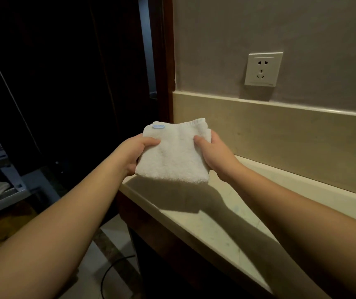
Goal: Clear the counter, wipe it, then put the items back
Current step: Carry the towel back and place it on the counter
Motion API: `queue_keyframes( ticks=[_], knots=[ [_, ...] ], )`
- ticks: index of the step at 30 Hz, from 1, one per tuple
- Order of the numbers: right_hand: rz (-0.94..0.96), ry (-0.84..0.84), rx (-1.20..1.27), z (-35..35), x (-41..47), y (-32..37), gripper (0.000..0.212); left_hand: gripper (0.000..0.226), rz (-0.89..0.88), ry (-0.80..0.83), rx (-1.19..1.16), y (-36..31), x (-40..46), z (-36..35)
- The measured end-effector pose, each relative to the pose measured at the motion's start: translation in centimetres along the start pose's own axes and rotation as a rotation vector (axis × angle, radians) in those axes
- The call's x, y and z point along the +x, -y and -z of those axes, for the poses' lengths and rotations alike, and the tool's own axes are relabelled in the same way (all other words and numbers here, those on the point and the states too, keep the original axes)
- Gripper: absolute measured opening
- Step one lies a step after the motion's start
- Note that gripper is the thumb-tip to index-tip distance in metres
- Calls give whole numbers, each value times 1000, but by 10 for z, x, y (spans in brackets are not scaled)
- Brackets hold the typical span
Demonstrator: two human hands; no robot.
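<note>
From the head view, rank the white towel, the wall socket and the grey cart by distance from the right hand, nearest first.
1. White towel: gripped by the right hand at its right edge; the left hand holds the other.
2. Wall socket: on the wall, up and right.
3. Grey cart: far left, on the floor.

hands' fingers: behind towel (174, 153) | counter (211, 225): cut off right | doorway (65, 83): dark

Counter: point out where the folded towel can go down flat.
The counter shows bare stone from its left end, under the towel that both hands hold, along to the right, between front edge and backsplash. Nothing crowds it; the forearms hide part of it.
</note>
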State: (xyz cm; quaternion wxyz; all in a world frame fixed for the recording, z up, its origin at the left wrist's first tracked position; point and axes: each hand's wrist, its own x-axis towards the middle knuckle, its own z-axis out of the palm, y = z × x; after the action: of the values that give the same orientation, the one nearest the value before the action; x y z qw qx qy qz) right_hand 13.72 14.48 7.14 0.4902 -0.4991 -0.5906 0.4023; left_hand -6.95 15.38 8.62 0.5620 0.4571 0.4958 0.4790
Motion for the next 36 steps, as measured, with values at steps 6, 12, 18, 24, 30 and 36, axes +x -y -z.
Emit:
queue_keyframes(
  ticks=[6, 12, 18, 24, 30, 36],
  knots=[
    [-74, -95, -55, -27, 46, -18, 31, 33, 22, 58, 60, 4, 63, 20],
    [-173, -173, -190, -56, 95, -36, 38, 30, 95, 140, 139, 7, 134, 45],
    [-253, -235, -297, -78, 142, -55, 41, 34, 137, 204, 195, 12, 202, 62],
    [-357, -343, -356, -86, 184, -66, 58, 43, 71, 248, 287, 7, 257, 64],
    [-414, -400, -720, -83, 185, -81, 63, 57, -133, 152, 882, 31, 282, 62],
    [-156, -200, -863, -76, 167, -81, 52, 47, -180, 81, 1002, 35, 289, 67]
  ],
)
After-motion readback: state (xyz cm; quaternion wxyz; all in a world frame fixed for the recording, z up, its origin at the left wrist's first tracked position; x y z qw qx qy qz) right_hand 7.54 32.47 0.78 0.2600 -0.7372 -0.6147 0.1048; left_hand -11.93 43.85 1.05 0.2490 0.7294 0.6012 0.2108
